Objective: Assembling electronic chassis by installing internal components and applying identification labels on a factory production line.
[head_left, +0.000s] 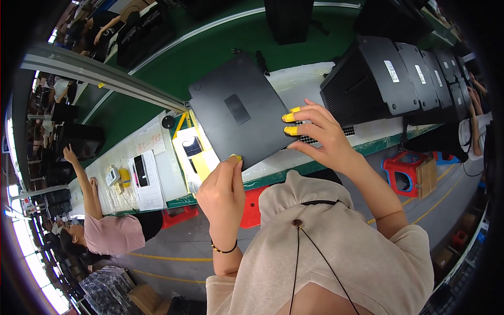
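A flat black case [247,142] with a small rectangular panel in its face lies askew before me at the bench. My left hand [223,186] pinches at its near left corner, with a yellow cover on a fingertip. Whether anything thin lies between those fingers is hidden. My right hand [325,137] grips the right edge of the case, the thumb low at the side and the fingers, several in yellow covers, against the edge. Beside the right fingers runs a strip of black dots [310,139].
To the right stands a row of black boxes [367,79] with white labels. A metal post [110,73] slants in at left. Papers with a phone [140,170] lie on the left bench, where a co-worker in a pink shirt [113,233] reaches. Red stools [401,173] stand below.
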Available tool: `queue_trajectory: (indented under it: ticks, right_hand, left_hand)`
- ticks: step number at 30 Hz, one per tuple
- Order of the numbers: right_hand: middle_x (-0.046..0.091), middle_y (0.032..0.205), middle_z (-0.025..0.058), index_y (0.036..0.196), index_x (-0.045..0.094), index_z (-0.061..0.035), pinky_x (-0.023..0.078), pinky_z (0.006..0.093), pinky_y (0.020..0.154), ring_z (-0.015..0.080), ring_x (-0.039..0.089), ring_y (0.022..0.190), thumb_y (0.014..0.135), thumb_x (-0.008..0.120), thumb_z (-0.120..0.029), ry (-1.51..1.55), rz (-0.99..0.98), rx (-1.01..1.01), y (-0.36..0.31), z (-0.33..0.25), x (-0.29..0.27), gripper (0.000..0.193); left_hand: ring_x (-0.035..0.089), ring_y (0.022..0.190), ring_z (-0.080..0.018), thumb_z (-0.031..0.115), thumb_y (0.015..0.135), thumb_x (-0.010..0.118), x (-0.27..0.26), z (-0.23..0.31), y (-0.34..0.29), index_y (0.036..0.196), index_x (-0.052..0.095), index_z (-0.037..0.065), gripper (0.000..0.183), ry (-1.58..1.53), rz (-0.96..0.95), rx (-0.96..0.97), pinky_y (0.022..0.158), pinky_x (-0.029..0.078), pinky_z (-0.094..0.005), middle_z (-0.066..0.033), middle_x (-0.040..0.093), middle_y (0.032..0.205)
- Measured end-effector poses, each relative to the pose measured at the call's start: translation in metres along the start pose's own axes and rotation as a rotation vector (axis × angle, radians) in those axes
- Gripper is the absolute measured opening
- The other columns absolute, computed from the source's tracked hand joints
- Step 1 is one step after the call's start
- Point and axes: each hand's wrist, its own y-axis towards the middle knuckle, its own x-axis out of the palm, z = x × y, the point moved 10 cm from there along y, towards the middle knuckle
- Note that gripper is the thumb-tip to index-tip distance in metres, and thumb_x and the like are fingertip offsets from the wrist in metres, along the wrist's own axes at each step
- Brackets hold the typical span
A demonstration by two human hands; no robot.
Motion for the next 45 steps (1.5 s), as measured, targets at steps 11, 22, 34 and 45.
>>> queue_trajectory:
  ticks: [11,22,34,45]
  right_hand:
    - [0.064,0.092,0.0046,0.088,0.068,-0.0077,0.047,0.0478,0.093,0.0249,0.060,0.091,0.066,0.081,-0.019,0.249,0.095,-0.179,0.036,-0.075,0.007,0.028]
    - [0.064,0.085,0.0044,0.080,0.068,-0.0041,0.049,0.0386,0.084,0.0233,0.058,0.086,0.072,0.074,-0.012,0.091,0.192,-0.270,0.128,-0.047,0.018,0.012]
    - [0.063,0.089,0.0040,0.086,0.068,-0.0025,0.047,0.0323,0.075,0.0209,0.056,0.087,0.083,0.065,-0.016,-0.054,-0.121,-0.203,0.189,-0.001,0.085,0.014]
    - [0.064,0.101,0.0050,0.087,0.069,-0.0053,0.051,0.0310,0.075,0.0211,0.060,0.093,0.082,0.065,-0.014,-0.082,-0.213,-0.262,0.179,-0.008,0.090,0.011]
  left_hand:
    - [0.047,0.061,-0.0026,0.009,0.094,0.054,0.006,-0.038,-0.028,0.121,0.046,0.001,0.030,-1.112,0.226,-0.527,0.054,0.033,-0.0158,-0.0050,0.062,0.081]
    - [0.035,0.057,-0.0001,0.010,0.095,0.053,-0.017,-0.091,-0.039,0.124,0.047,0.002,0.031,-0.973,0.564,-0.647,0.050,0.026,-0.0147,-0.0069,0.061,0.101]
    - [0.056,0.095,-0.0132,-0.007,0.084,0.062,0.027,-0.215,-0.108,0.118,0.052,0.001,0.037,-0.953,0.640,-0.866,0.088,0.043,-0.0259,-0.0057,0.058,0.103]
    - [0.057,0.083,-0.0101,-0.009,0.082,0.062,0.113,-0.308,-0.209,0.124,0.047,0.002,0.046,-0.823,0.594,-1.284,0.077,0.046,-0.0225,-0.0026,0.058,0.089]
